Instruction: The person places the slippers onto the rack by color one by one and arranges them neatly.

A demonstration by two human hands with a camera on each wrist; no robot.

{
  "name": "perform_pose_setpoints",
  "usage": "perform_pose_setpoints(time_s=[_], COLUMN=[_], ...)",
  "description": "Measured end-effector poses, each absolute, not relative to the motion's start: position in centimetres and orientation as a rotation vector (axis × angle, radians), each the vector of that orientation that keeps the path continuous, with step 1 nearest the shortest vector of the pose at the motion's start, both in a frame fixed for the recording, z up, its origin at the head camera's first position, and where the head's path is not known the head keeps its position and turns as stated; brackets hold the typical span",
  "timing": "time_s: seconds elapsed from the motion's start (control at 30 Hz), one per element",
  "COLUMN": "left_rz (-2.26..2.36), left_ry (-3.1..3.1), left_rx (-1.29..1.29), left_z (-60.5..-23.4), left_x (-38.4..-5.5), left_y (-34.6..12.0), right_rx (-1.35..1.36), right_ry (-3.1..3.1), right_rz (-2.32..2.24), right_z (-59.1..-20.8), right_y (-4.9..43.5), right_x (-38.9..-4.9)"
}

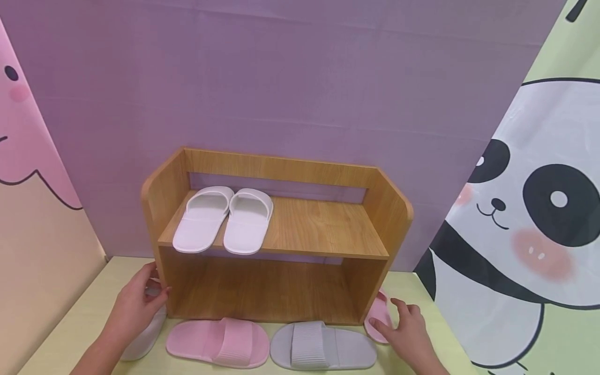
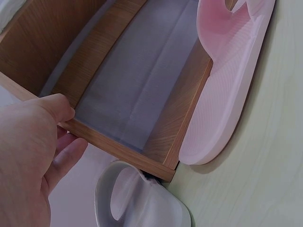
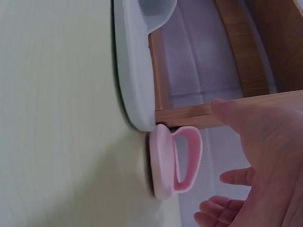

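A small wooden shoe rack [image 1: 281, 291] stands against the purple backdrop. My left hand [image 1: 136, 304] grips its left side panel, the thumb over the front edge in the left wrist view and the fingers on the outer side. My right hand [image 1: 410, 333] is by the right panel with fingers spread, holding nothing. A pink slipper [image 1: 378, 317] lies beside that panel, near the right thumb. Under my left hand, a grey slipper [image 1: 146, 336] is partly hidden. Another pink slipper [image 1: 192, 338] and grey slipper [image 1: 353, 349] lie sideways before the rack.
Two white slippers, a left one [image 1: 199, 224] and a right one [image 1: 248, 226], sit side by side on the upper shelf [image 1: 323, 229], toes overhanging its front edge. A pale yellow tabletop [image 1: 94, 299] bears the rack. Cartoon panels, including a panda [image 1: 553, 208], flank both sides.
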State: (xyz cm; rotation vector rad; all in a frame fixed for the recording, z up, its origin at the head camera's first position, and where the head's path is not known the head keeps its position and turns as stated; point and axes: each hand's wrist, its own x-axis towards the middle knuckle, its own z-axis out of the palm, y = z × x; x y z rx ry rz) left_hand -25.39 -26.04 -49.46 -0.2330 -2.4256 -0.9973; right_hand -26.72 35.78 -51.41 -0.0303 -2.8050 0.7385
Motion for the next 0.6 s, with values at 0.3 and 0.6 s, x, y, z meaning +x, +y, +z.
perform_pose_setpoints(time_s=[0.3, 0.6], left_rz=[-0.997, -0.972], left_ry=[-2.421, -2.41], left_rx=[-0.236, -0.232], left_z=[-49.6, -49.5], left_x=[-25.5, -25.3], left_y=[-26.1, -25.9], right_rx=[-0.167, -0.205], right_ry=[-2.944, -3.023], right_rz=[0.77, 0.76], right_z=[-52.9, -54.1], right_y=[35.7, 35.3], right_x=[-28.0, -29.1])
